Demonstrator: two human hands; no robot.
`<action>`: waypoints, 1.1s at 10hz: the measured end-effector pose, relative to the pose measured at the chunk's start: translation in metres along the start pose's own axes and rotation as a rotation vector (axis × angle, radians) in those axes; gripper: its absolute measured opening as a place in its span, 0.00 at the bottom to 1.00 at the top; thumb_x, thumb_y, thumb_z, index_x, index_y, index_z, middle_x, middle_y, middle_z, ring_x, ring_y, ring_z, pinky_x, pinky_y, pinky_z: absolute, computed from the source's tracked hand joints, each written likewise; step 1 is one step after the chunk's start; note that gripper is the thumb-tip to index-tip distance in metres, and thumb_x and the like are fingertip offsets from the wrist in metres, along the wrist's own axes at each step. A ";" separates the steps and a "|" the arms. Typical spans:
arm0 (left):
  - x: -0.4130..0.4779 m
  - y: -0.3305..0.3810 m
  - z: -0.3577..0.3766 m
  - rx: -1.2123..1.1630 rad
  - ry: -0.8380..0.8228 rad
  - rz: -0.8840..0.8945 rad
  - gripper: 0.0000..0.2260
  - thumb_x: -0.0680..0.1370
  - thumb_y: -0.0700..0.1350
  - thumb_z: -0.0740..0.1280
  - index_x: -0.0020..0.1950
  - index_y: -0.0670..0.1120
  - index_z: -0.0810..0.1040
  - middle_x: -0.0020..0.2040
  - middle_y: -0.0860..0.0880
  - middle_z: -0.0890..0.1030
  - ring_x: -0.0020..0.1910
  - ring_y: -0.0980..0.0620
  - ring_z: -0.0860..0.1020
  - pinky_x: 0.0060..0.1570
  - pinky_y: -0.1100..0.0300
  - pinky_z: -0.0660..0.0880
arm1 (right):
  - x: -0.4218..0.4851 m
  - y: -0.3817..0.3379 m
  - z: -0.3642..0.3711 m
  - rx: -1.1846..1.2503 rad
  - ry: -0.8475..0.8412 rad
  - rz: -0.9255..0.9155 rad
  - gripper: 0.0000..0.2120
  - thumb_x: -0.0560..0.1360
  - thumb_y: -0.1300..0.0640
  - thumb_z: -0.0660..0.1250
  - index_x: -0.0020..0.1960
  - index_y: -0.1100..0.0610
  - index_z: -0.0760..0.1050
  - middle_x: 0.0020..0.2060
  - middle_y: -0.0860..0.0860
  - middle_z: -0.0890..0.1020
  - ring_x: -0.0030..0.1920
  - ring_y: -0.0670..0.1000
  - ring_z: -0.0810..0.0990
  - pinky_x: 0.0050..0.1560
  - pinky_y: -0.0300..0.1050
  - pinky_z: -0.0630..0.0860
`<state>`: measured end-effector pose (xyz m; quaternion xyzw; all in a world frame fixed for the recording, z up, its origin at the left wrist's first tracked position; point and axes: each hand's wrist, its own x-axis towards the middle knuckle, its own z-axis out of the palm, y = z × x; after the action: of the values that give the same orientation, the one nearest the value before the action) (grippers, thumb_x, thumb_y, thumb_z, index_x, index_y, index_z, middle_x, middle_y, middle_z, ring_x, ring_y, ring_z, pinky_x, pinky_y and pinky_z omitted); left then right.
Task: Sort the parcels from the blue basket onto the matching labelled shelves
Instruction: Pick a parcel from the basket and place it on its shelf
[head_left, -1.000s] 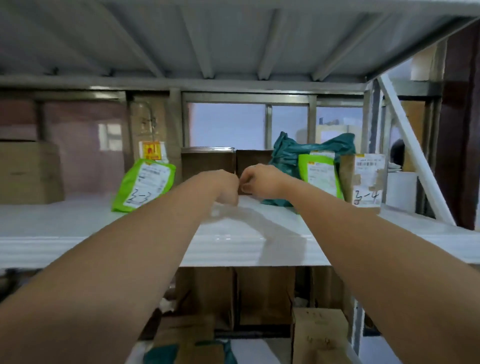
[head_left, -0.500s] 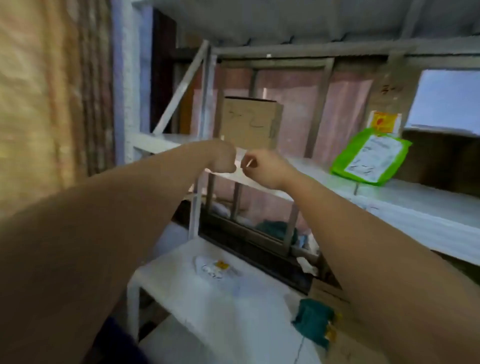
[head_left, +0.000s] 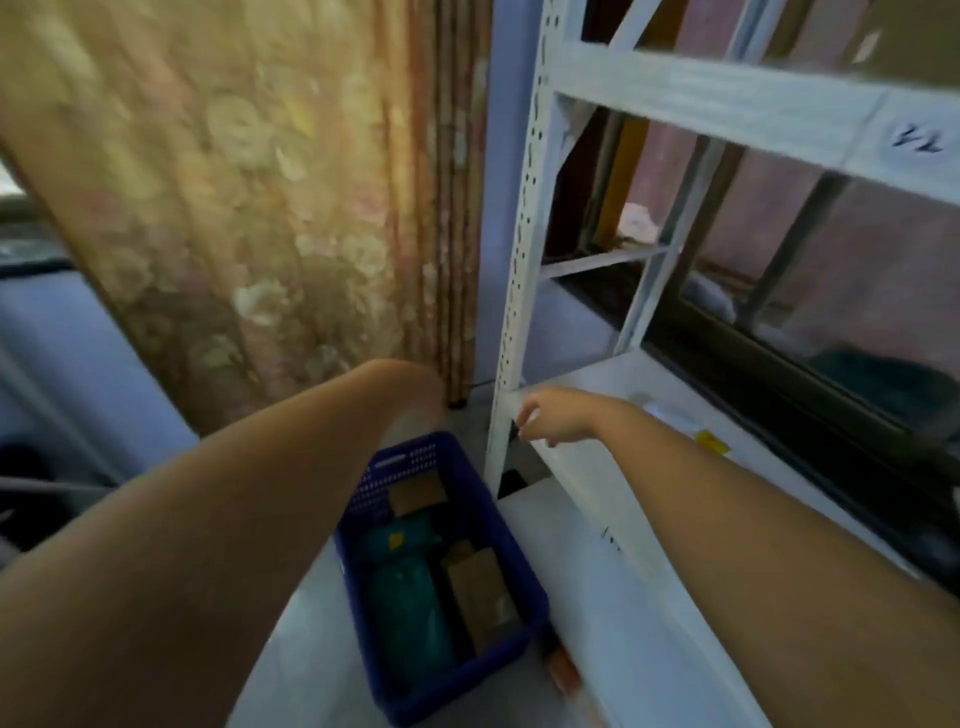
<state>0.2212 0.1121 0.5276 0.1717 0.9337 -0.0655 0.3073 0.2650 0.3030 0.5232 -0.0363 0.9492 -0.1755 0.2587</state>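
Note:
The blue basket stands on the floor below my arms, left of the white shelf rack. Inside lie a teal bag parcel, a long brown box and a small brown box. My right hand hovers at the front corner of the lower shelf, fingers apart and drooping, holding nothing. My left forearm reaches over the basket's far end; my left hand is bent down, blurred and mostly hidden behind the wrist.
The rack's perforated white post rises just beyond my right hand. A flat parcel with a yellow sticker lies on the lower shelf. A handwritten label marks the upper shelf beam. A floral curtain hangs at left.
The view has swung from the upper shelves down and left to the basket. My fists, which touched each other, have parted and dropped; the right hand has opened.

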 end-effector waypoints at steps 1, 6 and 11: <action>0.049 -0.023 0.045 -0.005 -0.096 -0.018 0.10 0.80 0.45 0.61 0.42 0.40 0.73 0.42 0.44 0.75 0.44 0.44 0.76 0.57 0.49 0.74 | 0.067 0.022 0.044 0.100 -0.112 0.021 0.13 0.78 0.56 0.65 0.59 0.60 0.77 0.57 0.58 0.79 0.55 0.57 0.79 0.54 0.49 0.78; 0.229 -0.035 0.253 -1.123 -0.199 -0.482 0.16 0.80 0.38 0.60 0.67 0.36 0.72 0.66 0.38 0.74 0.65 0.40 0.73 0.36 0.65 0.70 | 0.234 0.104 0.275 0.373 -0.538 0.203 0.15 0.77 0.54 0.66 0.63 0.56 0.74 0.60 0.53 0.78 0.59 0.53 0.76 0.60 0.45 0.73; 0.405 -0.061 0.505 -0.938 -0.473 -0.466 0.14 0.80 0.39 0.59 0.64 0.37 0.75 0.63 0.39 0.77 0.63 0.42 0.74 0.60 0.55 0.71 | 0.352 0.159 0.507 0.447 -0.620 0.560 0.13 0.80 0.54 0.63 0.63 0.55 0.73 0.60 0.53 0.76 0.57 0.55 0.76 0.53 0.46 0.73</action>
<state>0.1732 0.0538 -0.1178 -0.2127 0.7818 0.2530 0.5287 0.2203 0.2360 -0.1088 0.2268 0.7395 -0.2798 0.5688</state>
